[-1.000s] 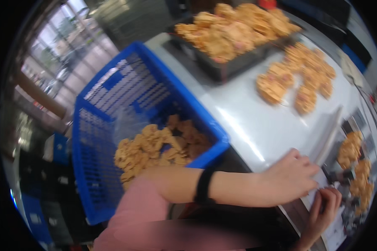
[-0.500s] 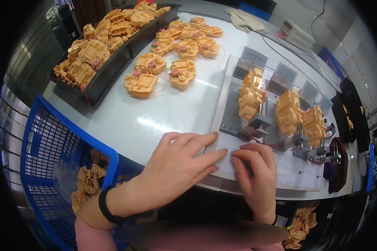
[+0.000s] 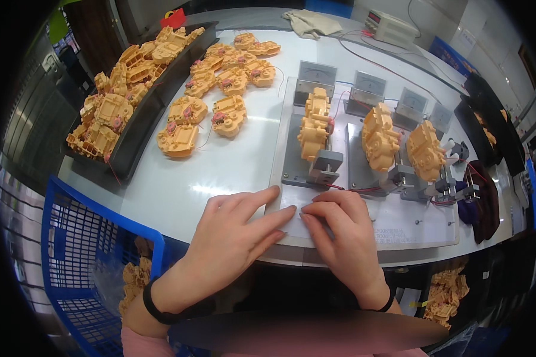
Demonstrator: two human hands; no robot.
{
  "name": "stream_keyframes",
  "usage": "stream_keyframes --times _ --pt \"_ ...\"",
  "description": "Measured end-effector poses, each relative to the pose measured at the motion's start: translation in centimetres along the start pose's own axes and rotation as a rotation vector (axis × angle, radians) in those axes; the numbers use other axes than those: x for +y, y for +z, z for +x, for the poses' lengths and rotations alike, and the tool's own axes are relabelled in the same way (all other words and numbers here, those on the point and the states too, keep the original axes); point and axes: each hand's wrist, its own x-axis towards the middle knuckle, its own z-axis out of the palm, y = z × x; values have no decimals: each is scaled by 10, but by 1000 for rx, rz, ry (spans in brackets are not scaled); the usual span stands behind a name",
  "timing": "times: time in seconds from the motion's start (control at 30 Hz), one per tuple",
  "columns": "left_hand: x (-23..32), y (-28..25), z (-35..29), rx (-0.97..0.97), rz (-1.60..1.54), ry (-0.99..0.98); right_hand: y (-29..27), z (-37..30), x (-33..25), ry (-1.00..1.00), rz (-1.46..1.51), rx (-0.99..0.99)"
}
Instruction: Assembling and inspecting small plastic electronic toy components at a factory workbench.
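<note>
My left hand (image 3: 223, 235) lies with its fingers spread at the front left edge of a white board (image 3: 393, 220), holding nothing. Close beside it, my right hand (image 3: 348, 244) rests on the board, fingers curled and thumb tip near the index tip; nothing shows between them. Beyond my hands stand three yellow plastic gear housings, the left one (image 3: 314, 128), the middle one (image 3: 380, 138) and the right one (image 3: 426, 152), each upright on a grey metal fixture with a clamp. Behind them is a row of panel meters, including the leftmost meter (image 3: 317, 74). Red wires run by the clamps.
Several loose yellow housings (image 3: 178, 141) lie on the white table left of the board. A black tray (image 3: 142, 128) heaped with more stands beyond. A blue basket (image 3: 89, 205) is at lower left. Farther back are a power supply (image 3: 392, 28) and a cloth (image 3: 311, 24).
The whole view has shifted, so the board and fixtures appear farther left. Against the board, both hands keep nearly the same place and pose.
</note>
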Motion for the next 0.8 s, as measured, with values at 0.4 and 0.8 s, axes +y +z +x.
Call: stream_keyframes --times 0.4,0.8 --pt "-2 1 -3 14 14 17 1 -1 0 -43 -17 2" --pt "-1 8 -5 81 9 35 -1 -3 1 -25 -29 10"
